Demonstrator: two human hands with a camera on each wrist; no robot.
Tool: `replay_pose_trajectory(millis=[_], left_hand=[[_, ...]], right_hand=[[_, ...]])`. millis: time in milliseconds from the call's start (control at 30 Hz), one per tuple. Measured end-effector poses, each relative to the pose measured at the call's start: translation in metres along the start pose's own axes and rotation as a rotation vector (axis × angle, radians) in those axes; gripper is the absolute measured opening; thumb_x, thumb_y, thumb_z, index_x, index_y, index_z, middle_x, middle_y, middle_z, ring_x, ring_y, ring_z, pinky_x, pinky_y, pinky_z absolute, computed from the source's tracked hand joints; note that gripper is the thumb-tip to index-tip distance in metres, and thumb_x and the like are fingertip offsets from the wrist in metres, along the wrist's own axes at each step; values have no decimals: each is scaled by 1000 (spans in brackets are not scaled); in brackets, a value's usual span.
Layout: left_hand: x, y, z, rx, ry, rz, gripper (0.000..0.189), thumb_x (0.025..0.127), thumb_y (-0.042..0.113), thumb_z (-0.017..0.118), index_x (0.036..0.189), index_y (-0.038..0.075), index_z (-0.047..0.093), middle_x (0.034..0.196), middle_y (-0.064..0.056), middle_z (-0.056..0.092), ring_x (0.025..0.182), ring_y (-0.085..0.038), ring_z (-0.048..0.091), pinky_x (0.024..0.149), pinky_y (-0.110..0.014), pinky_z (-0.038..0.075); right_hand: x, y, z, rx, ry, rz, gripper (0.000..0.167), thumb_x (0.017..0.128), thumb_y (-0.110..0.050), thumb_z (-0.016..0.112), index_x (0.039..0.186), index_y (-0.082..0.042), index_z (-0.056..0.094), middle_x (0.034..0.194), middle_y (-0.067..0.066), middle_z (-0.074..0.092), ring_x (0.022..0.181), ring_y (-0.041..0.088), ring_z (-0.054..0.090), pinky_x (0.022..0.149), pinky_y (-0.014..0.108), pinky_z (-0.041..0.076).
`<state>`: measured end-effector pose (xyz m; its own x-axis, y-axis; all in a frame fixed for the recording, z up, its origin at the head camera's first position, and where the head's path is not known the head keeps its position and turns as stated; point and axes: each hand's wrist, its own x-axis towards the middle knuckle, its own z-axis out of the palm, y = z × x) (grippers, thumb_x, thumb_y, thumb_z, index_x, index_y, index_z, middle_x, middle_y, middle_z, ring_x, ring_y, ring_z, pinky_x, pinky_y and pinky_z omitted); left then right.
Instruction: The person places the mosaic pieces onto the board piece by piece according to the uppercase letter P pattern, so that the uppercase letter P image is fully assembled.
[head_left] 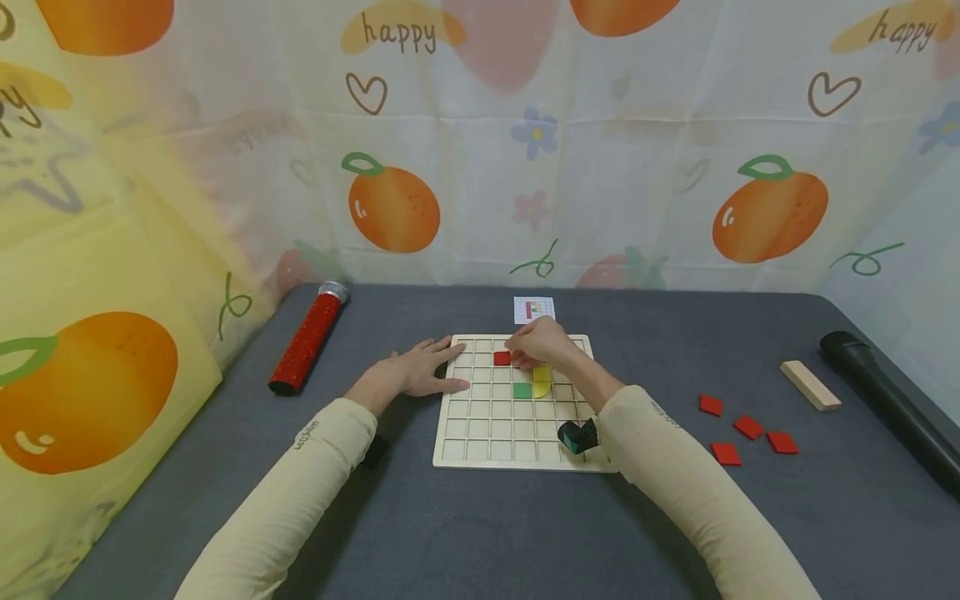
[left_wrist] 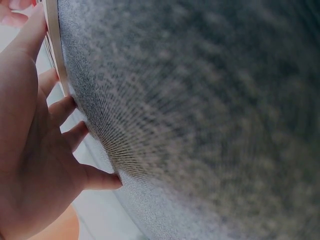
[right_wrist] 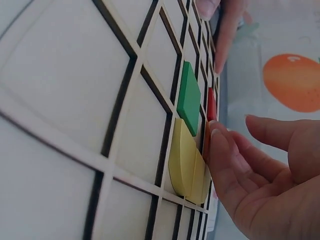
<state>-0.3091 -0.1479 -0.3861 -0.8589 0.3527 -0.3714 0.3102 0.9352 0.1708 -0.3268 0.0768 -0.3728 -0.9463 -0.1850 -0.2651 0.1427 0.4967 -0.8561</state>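
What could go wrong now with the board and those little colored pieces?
The right hand has its fingers close to the yellow pieces, so it might bump them out of place. The left hand touches the board at its left edge; a hard push could slide it. The right sleeve looks near a loose red square and might brush it away.

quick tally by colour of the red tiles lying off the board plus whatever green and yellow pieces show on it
Red tiles off the board: 4
Green piece on it: 1
Yellow pieces on it: 2
Total: 7 visible; the right hand may hide more on the board.
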Motion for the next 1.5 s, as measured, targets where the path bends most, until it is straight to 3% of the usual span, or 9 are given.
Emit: replay_pose_trajectory(millis=[333, 567, 700, 1000, 1500], left_hand=[[2, -1, 3, -21, -1, 27, 81, 91, 64, 45, 155, 27, 10, 160, -2, 2, 144, -31, 3, 104, -69, 9], [1, -1, 3, -19, -4, 18, 82, 91, 64, 45, 155, 26, 10, 160, -3, 2, 144, -31, 2, 104, -69, 8], [1, -2, 3, -9, -1, 15, 83, 91, 65, 45, 155, 26, 10, 160, -3, 3, 144, -31, 3, 104, -69, 9], [0, -2, 2, -1, -6, 8, 83, 91, 66, 45, 155, 27, 9, 160, -3, 3, 144, -30, 4, 103, -70, 9], [0, 1, -2, 18, -10, 2, 84, 91, 66, 44, 155, 26, 9, 160, -4, 3, 144, -31, 4, 104, -69, 10]], right_hand=[[-2, 4, -8, -22, -26, -23, 27, 94, -16, 62, 112, 4, 67, 85, 13, 69, 70, 17, 65, 67, 27, 55], [-5, 23, -42, 5, -137, -107, 38, 97, -24, 59, 125, 1, 59, 104, 15, 66, 87, 21, 65, 78, 31, 53], [-10, 38, -63, 8, -163, -105, 45, 98, -29, 57, 131, 1, 54, 112, 16, 63, 95, 21, 62, 82, 32, 52], [-33, 69, -106, 1, -203, -177, 54, 99, -30, 55, 137, 6, 45, 125, 25, 55, 111, 32, 56, 91, 38, 49], [-75, 107, -148, -69, -203, -218, 53, 97, -30, 58, 134, 7, 48, 124, 23, 57, 111, 33, 57, 90, 36, 49]])
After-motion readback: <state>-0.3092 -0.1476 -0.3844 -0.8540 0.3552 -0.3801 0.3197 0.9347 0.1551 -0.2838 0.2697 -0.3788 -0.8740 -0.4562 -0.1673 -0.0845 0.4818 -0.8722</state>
